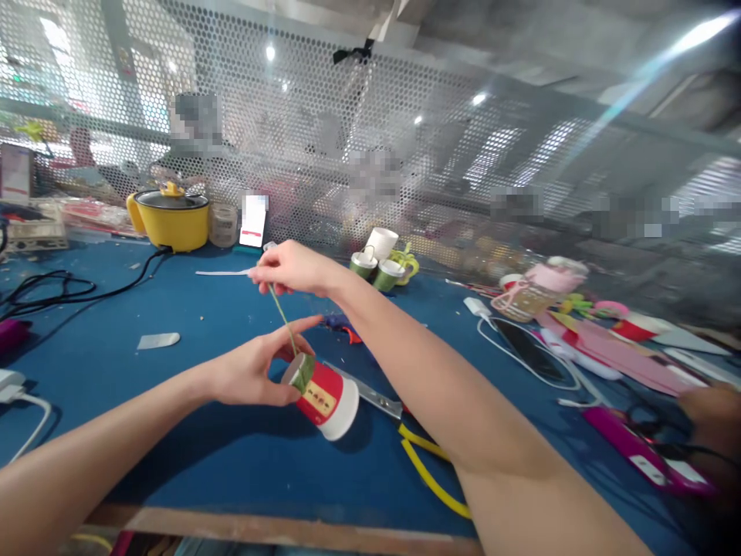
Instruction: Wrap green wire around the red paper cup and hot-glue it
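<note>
My left hand (248,367) is closed round the open end of a paper cup (331,398), red with a yellow label and a white base, tilted over above the table. Green wrapping (302,374) covers part of the cup near its mouth. From there a thin green cord (280,309) runs up, taut, to my right hand (295,266), whose fingers pinch it. A white strip (223,272) meets my right fingertips; I cannot tell whether they hold it. Scissors with yellow handles (399,413) lie behind the cup, partly hidden by my right forearm.
Green-wrapped cups (389,274) stand at the back, near a yellow pot (172,220) and a phone (253,220). A blue-and-orange tool (347,330) lies mid-table. Rightward are a cabled phone (529,347), a bottle (538,289) and a purple power strip (642,448). A perforated screen rises behind.
</note>
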`<action>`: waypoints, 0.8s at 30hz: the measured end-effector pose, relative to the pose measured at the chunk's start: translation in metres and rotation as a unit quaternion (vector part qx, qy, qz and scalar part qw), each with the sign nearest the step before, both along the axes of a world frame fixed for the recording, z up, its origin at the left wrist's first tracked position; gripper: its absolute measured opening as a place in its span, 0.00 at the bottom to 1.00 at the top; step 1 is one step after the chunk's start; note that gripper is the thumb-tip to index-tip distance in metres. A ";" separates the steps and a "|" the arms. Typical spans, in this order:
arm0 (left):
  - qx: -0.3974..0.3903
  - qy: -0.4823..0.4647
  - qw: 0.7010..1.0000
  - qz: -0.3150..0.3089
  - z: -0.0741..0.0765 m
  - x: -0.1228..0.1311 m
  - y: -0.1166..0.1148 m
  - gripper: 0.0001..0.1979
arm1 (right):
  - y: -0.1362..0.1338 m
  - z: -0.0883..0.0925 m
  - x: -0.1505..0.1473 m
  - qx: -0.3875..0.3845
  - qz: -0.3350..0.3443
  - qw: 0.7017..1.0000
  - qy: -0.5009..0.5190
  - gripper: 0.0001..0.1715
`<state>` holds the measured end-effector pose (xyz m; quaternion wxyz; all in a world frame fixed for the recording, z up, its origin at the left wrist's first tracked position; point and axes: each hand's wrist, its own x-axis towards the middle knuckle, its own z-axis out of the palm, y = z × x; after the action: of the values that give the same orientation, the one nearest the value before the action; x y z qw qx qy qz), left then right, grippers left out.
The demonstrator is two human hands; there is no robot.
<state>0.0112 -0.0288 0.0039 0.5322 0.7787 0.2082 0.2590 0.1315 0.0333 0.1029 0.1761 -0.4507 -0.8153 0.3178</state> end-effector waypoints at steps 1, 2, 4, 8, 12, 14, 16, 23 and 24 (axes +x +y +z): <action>-0.002 -0.014 1.000 -0.007 0.000 0.000 -0.001 0.45 | 0.005 0.000 -0.003 -0.007 0.011 0.998 -0.059 0.17; -0.001 -0.029 1.000 -0.010 0.000 0.001 -0.001 0.47 | 0.009 0.000 -0.002 -0.005 0.003 0.994 -0.111 0.19; 0.009 -0.055 0.998 -0.003 0.000 0.001 -0.001 0.50 | 0.014 -0.004 0.007 0.032 -0.052 0.983 -0.175 0.22; 0.030 -0.088 0.995 0.028 0.001 0.001 0.002 0.52 | 0.014 -0.016 0.055 0.123 -0.158 0.962 -0.185 0.23; 0.037 -0.104 0.992 0.065 -0.001 0.001 0.004 0.52 | -0.007 -0.037 0.114 0.172 -0.219 0.937 -0.213 0.24; 0.033 -0.105 0.991 0.076 -0.002 0.002 0.004 0.52 | -0.022 -0.052 0.133 0.158 -0.228 0.934 -0.226 0.26; 0.030 -0.104 0.991 0.082 -0.003 0.002 0.004 0.52 | -0.034 -0.069 0.144 0.139 -0.236 0.934 -0.229 0.27; 0.044 -0.099 0.989 0.104 -0.006 0.002 0.006 0.51 | -0.040 -0.108 0.142 0.132 -0.326 0.922 -0.163 0.13; 0.048 -0.098 0.988 0.106 -0.006 0.002 0.007 0.51 | -0.040 -0.108 0.142 0.132 -0.337 0.920 -0.150 0.10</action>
<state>0.0128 -0.0220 -0.0020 0.4818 0.7475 0.2234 0.3989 0.2734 -0.0063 -0.0051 0.2062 -0.7144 -0.6662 0.0577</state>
